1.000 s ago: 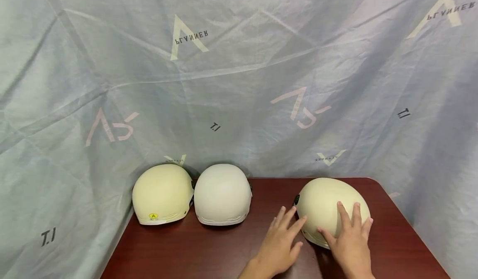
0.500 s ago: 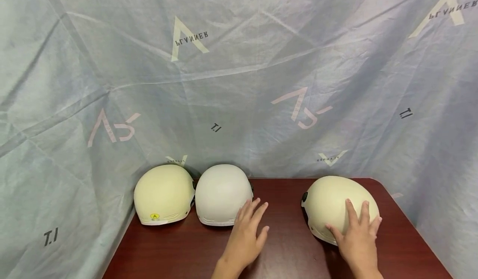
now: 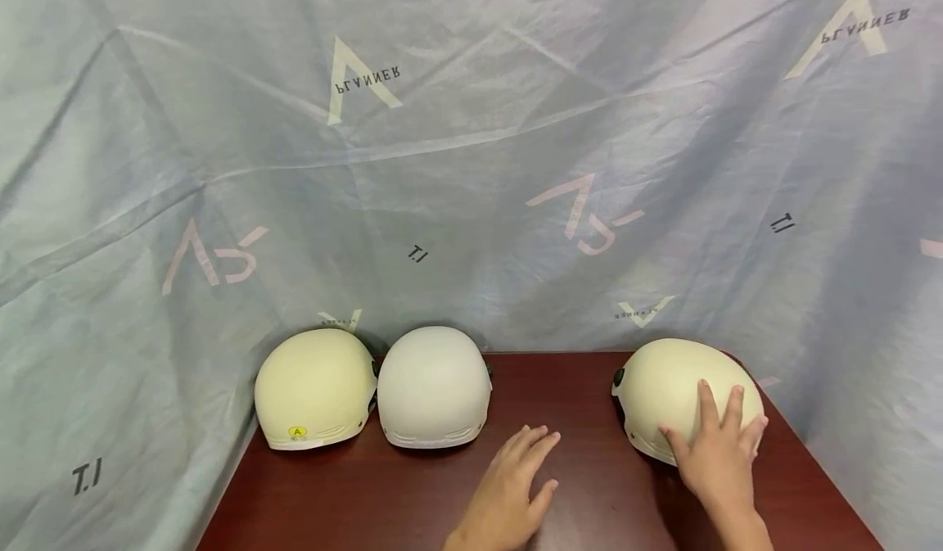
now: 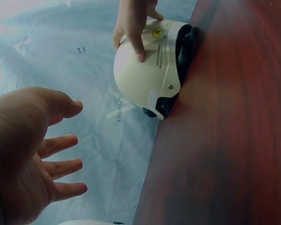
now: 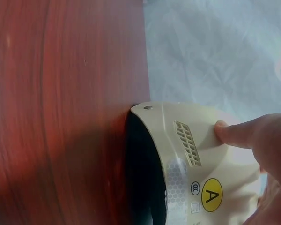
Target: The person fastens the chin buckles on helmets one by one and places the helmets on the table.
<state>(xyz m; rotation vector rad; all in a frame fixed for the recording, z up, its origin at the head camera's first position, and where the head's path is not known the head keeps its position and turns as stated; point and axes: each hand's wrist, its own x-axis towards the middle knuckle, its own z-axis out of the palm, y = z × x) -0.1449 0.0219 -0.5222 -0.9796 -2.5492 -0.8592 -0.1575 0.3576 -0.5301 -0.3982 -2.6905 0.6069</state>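
Toward the right end of the table stands a cream helmet. My right hand grips its shell with fingers spread over the top and thumb on the near side. In the right wrist view, the thumb presses beside a vent grille, and a yellow "A" sticker shows on the shell. My left hand hovers near the table's middle, fingers extended, holding nothing. Farther left, a pale yellow helmet and a white helmet sit side by side.
The dark red wooden table runs back to a grey-blue printed cloth, which hangs behind it and along both sides. The right helmet stands close to the table's back right corner.
The right hand has slid the cream helmet rightward and slightly back. The left hand has come off that helmet's side, swung left near the white helmet, then back a little right and nearer.
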